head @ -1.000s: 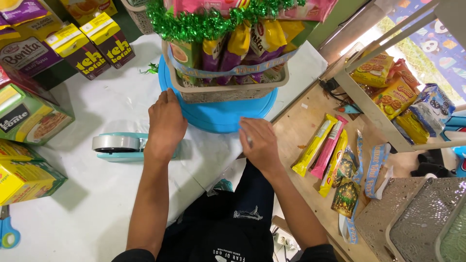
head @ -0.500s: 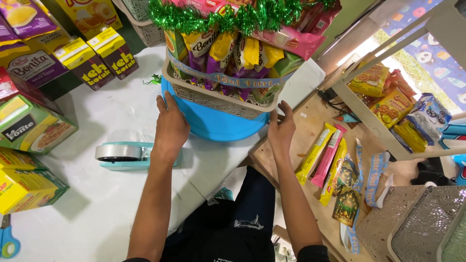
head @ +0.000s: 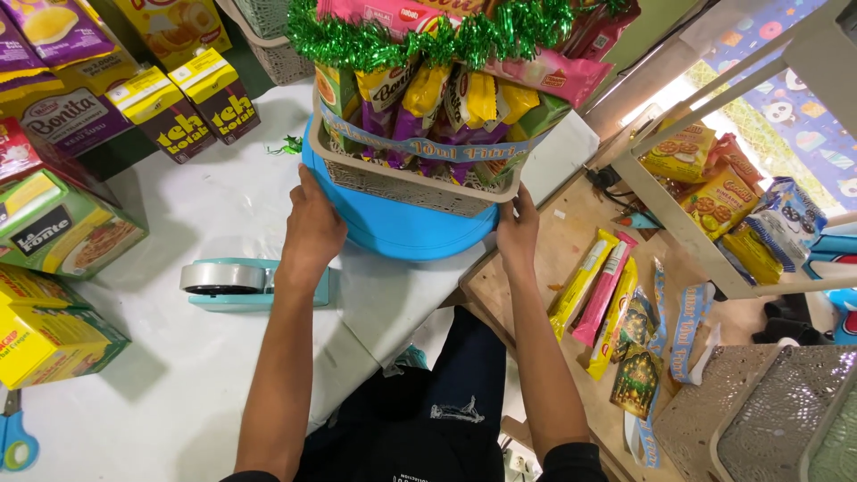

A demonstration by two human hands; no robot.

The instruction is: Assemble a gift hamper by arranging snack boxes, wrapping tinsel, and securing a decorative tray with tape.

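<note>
We see the left hand (head: 312, 230) pressed flat against the left side of the round blue base (head: 402, 228), fingers spread open on its rim rather than closed around anything. The right hand (head: 518, 234) touches the base's right edge just under the corner of the beige woven basket (head: 402, 183) — its grip is loose, fingertips resting, nothing clasped. The basket sits on the blue base at the far edge of the white worktop (head: 161, 375) and is packed with upright snack packets (head: 446, 103), topped by green tinsel (head: 428, 40). Just beside the left wrist lies a teal tape dispenser (head: 237, 284). Boxed foods (head: 62, 236) crowd the worktop's left side — well apart from the hands. To the right, on a lower wooden board (head: 544, 295), long snack sachets (head: 598, 286) lie flat.
</note>
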